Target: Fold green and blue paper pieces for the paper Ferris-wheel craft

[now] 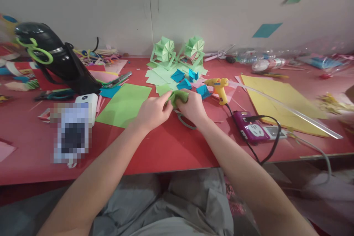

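Note:
Both my hands meet over the middle of the red table (171, 147) and pinch one small piece of green paper (179, 97). My left hand (153, 112) grips its left end with closed fingers. My right hand (193, 108) holds its right end, fingers curled over it. Grey scissors (184, 122) lie on the table just under my right hand. Beyond my hands lie several small blue folded paper pieces (184, 81) on pale green sheets, and behind them stand two folded green paper wheels (178, 51).
A yellow glue gun (219, 88) stands right of my hands, its cord running to a purple power strip (253, 129). A big yellow sheet (282, 101) with a clear ruler lies farther right. A green sheet (124, 105), a white device and a black bag (55, 59) sit left.

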Demonstrator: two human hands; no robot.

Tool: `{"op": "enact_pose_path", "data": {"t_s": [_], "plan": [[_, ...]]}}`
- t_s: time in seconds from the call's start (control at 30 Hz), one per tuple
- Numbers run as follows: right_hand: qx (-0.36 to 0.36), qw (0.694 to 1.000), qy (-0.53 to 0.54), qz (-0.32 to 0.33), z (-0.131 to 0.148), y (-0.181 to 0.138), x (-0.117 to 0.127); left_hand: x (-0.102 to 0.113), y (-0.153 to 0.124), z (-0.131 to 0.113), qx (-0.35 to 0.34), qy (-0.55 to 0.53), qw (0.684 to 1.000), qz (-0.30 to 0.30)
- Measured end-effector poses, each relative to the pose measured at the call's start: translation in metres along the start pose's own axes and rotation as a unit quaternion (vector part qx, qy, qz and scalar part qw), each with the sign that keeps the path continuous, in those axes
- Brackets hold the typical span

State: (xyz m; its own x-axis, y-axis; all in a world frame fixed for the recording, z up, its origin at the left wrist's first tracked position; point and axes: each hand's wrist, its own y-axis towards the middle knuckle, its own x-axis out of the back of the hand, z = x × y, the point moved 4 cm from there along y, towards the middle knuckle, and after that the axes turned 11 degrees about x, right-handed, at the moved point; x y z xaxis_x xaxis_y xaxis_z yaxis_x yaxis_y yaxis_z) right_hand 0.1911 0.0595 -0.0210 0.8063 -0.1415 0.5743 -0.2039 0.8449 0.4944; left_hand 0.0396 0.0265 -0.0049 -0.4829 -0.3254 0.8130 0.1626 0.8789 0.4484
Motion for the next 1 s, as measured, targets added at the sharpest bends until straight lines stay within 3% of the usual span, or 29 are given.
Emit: {"op": "enact_pose_path", "data": {"t_s": [0.3, 0.5, 0.57, 0.67, 0.77, 0.9, 1.0], "plan": [[-0.103, 0.974, 0.200, -0.029, -0.017, 0.004, -0.005, 0.009, 0.005, 0.011, 0.006, -0.062, 0.997, 0.044], [-0.112, 0.969, 0.221, -0.011, -0.014, 0.005, -0.002, 0.006, 0.008, 0.018, 0.048, -0.146, 0.987, 0.052], [-0.092, 0.967, 0.237, -0.006, -0.010, 0.006, 0.002, 0.005, 0.010, 0.023, 0.094, -0.230, 0.967, 0.059], [-0.031, 0.972, 0.234, 0.002, -0.004, 0.007, 0.009, 0.002, 0.015, 0.031, 0.160, -0.362, 0.913, 0.101], [0.057, 0.980, 0.189, 0.029, 0.003, 0.006, 0.015, 0.000, 0.017, 0.039, 0.222, -0.421, 0.869, 0.133], [0.150, 0.972, 0.165, 0.070, 0.014, 0.002, 0.017, -0.002, 0.017, 0.048, 0.294, -0.418, 0.848, 0.142], [0.200, 0.960, 0.147, 0.131, 0.021, -0.001, 0.014, -0.003, 0.015, 0.049, 0.319, -0.382, 0.857, 0.136]]}}
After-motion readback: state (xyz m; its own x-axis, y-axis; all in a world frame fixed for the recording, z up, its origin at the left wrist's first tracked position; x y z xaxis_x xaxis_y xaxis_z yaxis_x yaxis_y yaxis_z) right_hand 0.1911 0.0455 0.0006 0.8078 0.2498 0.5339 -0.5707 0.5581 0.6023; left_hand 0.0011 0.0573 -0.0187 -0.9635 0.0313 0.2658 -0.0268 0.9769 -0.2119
